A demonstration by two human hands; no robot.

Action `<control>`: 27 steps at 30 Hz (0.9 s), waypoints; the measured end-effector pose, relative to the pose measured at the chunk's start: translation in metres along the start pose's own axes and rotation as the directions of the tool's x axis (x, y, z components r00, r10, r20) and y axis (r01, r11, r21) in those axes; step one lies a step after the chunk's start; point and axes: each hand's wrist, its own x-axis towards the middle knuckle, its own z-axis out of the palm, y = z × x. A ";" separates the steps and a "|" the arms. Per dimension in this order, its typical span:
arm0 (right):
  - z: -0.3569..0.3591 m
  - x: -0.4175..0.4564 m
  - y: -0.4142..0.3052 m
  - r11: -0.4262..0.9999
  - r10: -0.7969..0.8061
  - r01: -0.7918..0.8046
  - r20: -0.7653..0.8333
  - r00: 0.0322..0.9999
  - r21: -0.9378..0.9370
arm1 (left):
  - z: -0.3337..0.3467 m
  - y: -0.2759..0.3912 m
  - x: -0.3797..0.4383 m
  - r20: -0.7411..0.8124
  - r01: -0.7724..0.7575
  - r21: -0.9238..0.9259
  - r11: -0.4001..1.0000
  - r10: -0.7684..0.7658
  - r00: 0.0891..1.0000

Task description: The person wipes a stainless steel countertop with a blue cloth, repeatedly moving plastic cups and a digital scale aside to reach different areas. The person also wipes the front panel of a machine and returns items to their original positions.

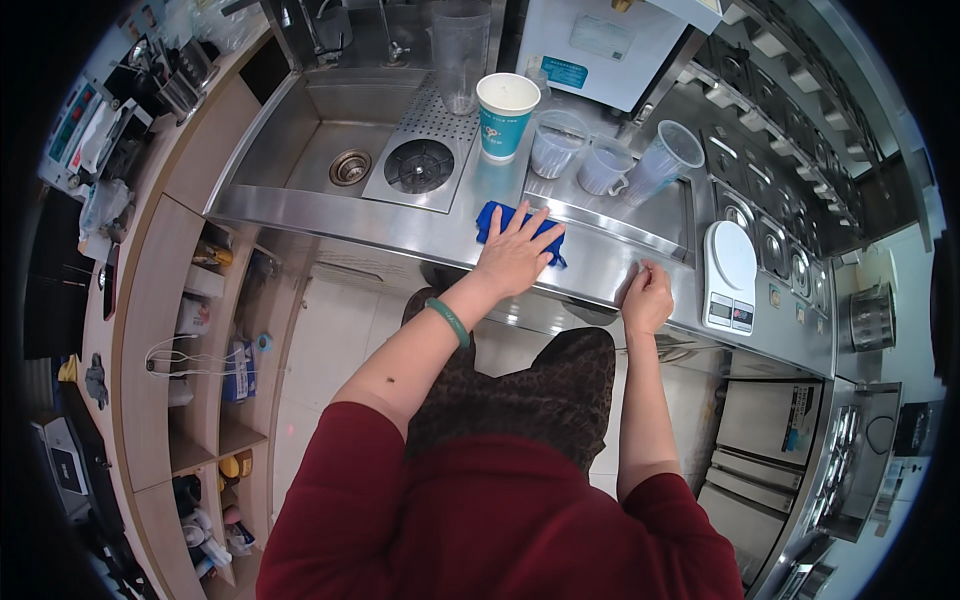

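My left hand (pixel 517 253) lies flat, fingers spread, on a folded blue cloth (pixel 489 217) at the front of the stainless steel counter (pixel 337 219). The palm hides part of the cloth. Over the counter's front edge, further right, is my right hand (pixel 648 298), its fingers curled in and nothing visible in them. Beyond the cloth stands a white and teal paper cup (pixel 504 135), upright. To its right are two clear plastic measuring jugs, one larger (pixel 556 146) and one smaller (pixel 604 166), and a tall clear plastic cup (pixel 660 165) that looks tilted.
A sink (pixel 322 135) and a round rinser (pixel 418 166) are at the left, with a tall clear pitcher (pixel 459 60) behind. A white dispenser (pixel 600 45) stands at the back. The digital kitchen scale (pixel 731 274) sits right of my right hand, near lidded steel containers (pixel 776 244). Wooden shelving (pixel 150 337) borders the left.
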 end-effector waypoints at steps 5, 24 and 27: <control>0.002 0.000 0.001 1.000 -0.026 0.026 -0.015 1.000 0.006 | 0.003 -0.023 0.014 -0.050 0.072 0.014 0.997 -0.072 0.996; 0.000 0.000 -0.003 1.000 0.015 -0.015 -0.006 1.000 -0.005 | 0.002 -0.030 0.008 -0.245 0.123 -0.081 0.989 -0.139 0.960; 0.001 0.000 -0.001 1.000 0.019 -0.019 -0.007 1.000 -0.011 | 0.002 -0.002 -0.008 -0.236 0.107 -0.069 0.992 -0.121 0.964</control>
